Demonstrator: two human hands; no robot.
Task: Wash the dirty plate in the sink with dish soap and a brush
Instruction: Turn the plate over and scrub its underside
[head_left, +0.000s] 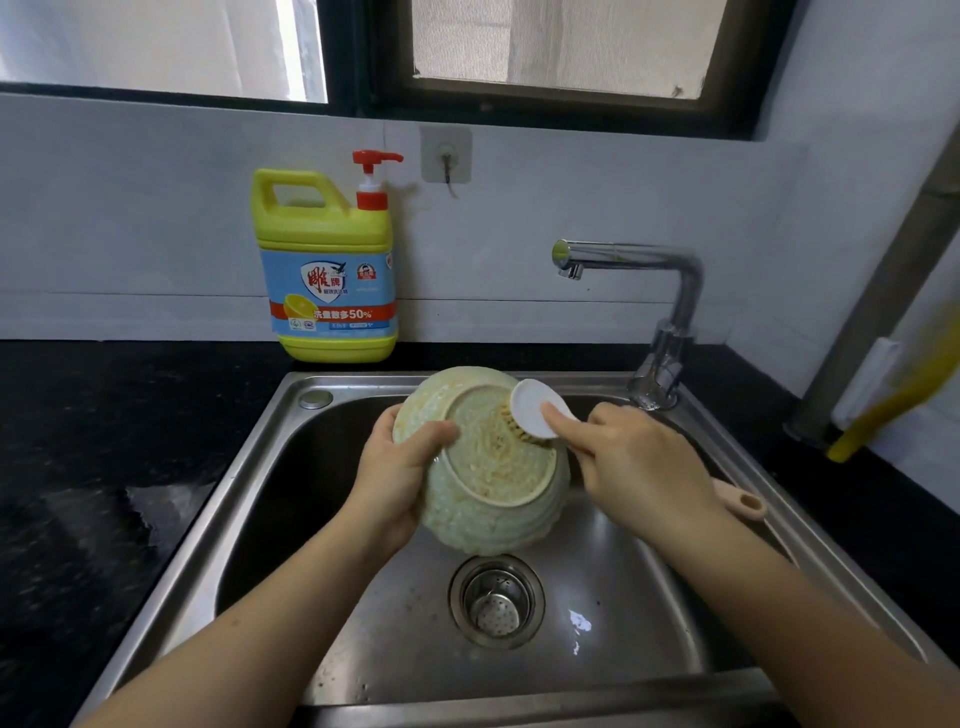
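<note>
Left hand (395, 467) gripped green plate (493, 467) by rim, tilted over sink (649, 597) so drips fell in. Right hand (639, 467) clutched brush (535, 410), bristles pressed just past left thumb, scrubbing plate's soapy underside.

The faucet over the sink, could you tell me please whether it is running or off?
Off. No stream falls from the faucet spout, which points left of the plate, not over it.

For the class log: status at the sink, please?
Left hand grips plate over sink. Right hand scrubs its underside with brush. Nothing obstructing.
</note>
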